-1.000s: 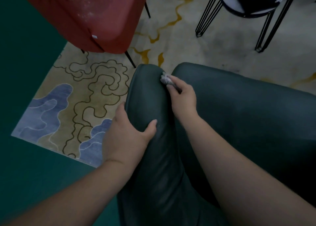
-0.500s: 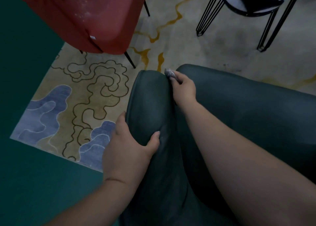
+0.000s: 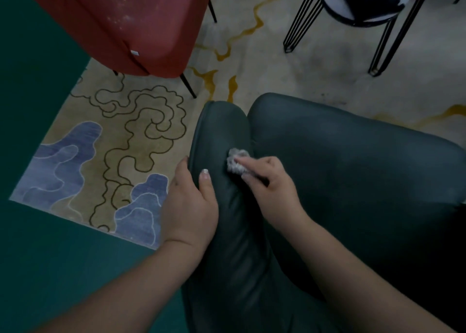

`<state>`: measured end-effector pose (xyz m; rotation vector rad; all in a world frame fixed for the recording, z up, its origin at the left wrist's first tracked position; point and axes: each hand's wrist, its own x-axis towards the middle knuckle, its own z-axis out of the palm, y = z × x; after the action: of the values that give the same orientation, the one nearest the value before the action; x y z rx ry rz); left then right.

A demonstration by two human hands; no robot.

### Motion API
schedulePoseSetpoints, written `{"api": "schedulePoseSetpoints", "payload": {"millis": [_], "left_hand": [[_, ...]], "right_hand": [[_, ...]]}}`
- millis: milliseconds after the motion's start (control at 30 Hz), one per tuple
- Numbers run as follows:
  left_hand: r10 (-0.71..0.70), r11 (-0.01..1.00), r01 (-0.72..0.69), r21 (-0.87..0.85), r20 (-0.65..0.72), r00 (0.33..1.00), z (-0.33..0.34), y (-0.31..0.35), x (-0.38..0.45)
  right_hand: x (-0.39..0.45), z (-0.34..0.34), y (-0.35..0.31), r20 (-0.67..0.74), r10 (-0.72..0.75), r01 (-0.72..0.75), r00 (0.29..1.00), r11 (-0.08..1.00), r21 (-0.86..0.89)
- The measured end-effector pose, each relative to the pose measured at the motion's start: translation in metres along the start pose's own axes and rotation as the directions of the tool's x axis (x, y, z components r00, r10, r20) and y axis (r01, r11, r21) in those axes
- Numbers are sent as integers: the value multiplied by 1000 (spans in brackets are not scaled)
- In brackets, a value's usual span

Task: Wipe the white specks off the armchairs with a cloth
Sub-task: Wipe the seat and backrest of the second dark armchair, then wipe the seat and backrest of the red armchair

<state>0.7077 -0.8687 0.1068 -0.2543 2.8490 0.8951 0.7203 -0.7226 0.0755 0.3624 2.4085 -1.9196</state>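
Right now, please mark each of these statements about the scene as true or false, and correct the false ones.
1. The right hand holds a cloth against the green armchair. True.
2. The left hand holds a spray bottle. False: it grips the armchair's armrest.
3. The red armchair shows white specks. True.
4. The cloth lies on the rug. False: the right hand pinches it.

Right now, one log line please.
left hand: grips green armchair arm | right hand: presses cloth on it | red armchair: still specked
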Motion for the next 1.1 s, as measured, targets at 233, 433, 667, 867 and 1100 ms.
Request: {"api": "schedulePoseSetpoints", "payload": {"millis": [233, 433, 667, 867, 1100], "left_hand": [[-22, 999, 21, -37, -7, 1000, 1, -2, -1], [-6, 987, 32, -157, 162, 987, -15, -8, 0], [77, 990, -98, 100, 194, 978, -77, -40, -39], [175, 883, -279, 376, 287, 942, -140, -83, -70], [175, 789, -359, 498, 378, 909, -196, -145, -52]], "right_hand": [[-74, -12, 2, 129, -54, 69, 990, 991, -111], [-88, -23, -16, -22, 52, -55, 998, 985, -161], [-85, -8, -60, -68, -22, 5, 997, 970, -244], [-101, 22, -105, 32, -33, 42, 999, 941, -336], [-101, 101, -146, 74, 46, -15, 996, 929, -370]]}}
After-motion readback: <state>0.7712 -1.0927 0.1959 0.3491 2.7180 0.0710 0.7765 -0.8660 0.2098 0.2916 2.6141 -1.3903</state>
